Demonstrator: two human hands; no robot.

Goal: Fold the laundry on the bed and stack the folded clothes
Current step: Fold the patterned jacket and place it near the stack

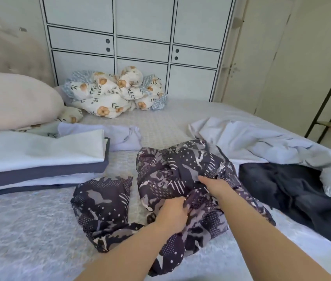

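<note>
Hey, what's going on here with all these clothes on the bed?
A person is folding laundry. Both hands, left hand and right hand, grip a crumpled dark patterned garment in the middle of the bed. A folded stack sits to the left; a light shirt and a dark garment lie unfolded to the right.

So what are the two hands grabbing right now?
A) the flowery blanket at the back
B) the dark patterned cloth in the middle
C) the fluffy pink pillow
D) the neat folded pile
B: the left hand and the right hand both grip the dark patterned cloth, crumpled in the middle of the bed.
</note>
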